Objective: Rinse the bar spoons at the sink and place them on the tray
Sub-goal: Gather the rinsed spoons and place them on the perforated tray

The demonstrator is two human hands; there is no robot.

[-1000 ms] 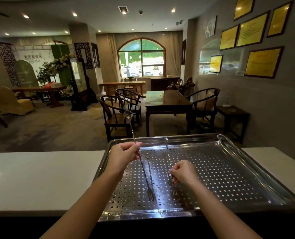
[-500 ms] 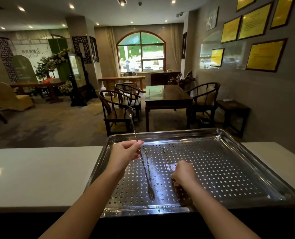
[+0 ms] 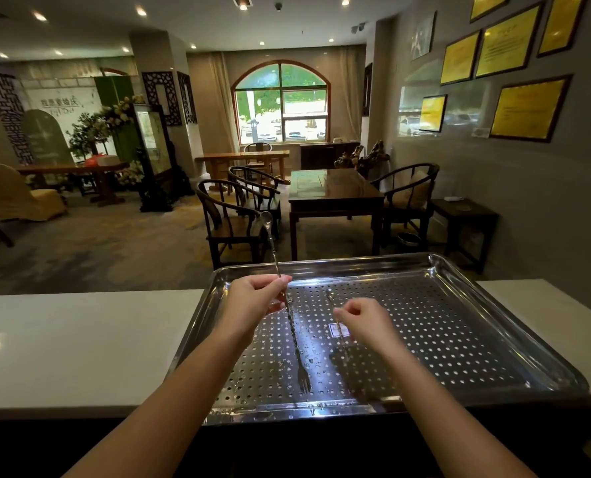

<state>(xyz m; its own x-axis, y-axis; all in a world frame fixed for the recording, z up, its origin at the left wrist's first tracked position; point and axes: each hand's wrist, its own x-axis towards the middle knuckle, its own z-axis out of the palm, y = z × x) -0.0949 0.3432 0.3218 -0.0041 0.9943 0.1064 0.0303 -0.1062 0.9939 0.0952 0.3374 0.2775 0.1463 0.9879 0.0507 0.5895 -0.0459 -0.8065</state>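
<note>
**Two bar spoons over the perforated tray**

Head view: the left hand (image 3: 254,298) pinches a long twisted-stem bar spoon (image 3: 289,312) at mid-shaft, its bowl raised toward the room, its forked end down on the tray (image 3: 477,339). The right hand (image 3: 366,324), fingers curled, pinches a second bar spoon (image 3: 339,331) that lies low over the tray's wet, hole-punched steel floor. The tray sits on a white counter (image 3: 80,346). Beyond stand dark wooden chairs (image 3: 232,219), a table (image 3: 335,194), an arched window (image 3: 282,101) and gold framed plaques (image 3: 525,110).
</note>
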